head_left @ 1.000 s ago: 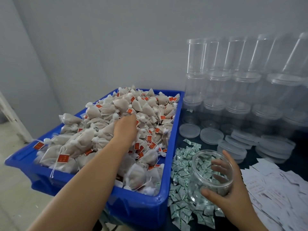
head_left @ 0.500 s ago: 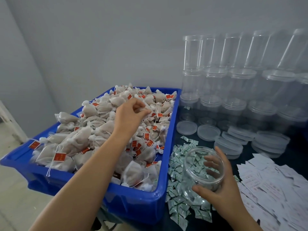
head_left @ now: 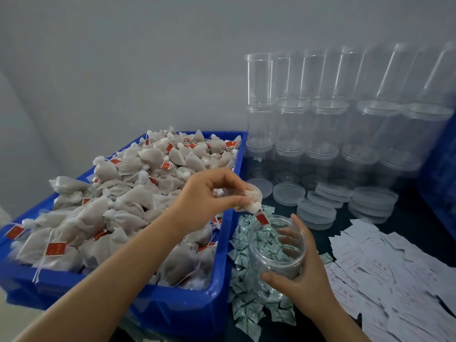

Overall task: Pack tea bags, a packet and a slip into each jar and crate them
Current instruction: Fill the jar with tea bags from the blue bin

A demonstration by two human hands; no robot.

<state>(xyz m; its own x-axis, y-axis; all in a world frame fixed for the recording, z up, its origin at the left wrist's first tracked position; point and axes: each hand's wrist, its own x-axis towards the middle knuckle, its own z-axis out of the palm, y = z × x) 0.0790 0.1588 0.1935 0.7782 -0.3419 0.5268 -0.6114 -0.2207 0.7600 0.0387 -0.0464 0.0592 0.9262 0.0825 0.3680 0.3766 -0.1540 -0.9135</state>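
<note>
My left hand [head_left: 209, 193] pinches a white tea bag [head_left: 253, 199] by its top, just past the right rim of the blue crate [head_left: 172, 309]. Its red tag [head_left: 262, 219] dangles over the mouth of a clear open jar [head_left: 276, 245]. My right hand [head_left: 301, 275] grips that jar from the right, tilted toward the crate, with fingers showing through the plastic. The crate is heaped with tea bags [head_left: 123, 201] bearing red tags. Small green-and-white packets [head_left: 246, 304] lie in a pile under and around the jar. White paper slips [head_left: 394, 275] spread out at the right.
Stacks of clear empty jars [head_left: 320, 114] stand against the wall at the back right. Loose clear lids [head_left: 320, 206] lie in low piles in front of them on the dark table. A blue object edge [head_left: 441, 174] shows at far right.
My left hand lifted a tea bag out of the crate and carried it right, to just above the jar. My right hand kept hold of the jar.
</note>
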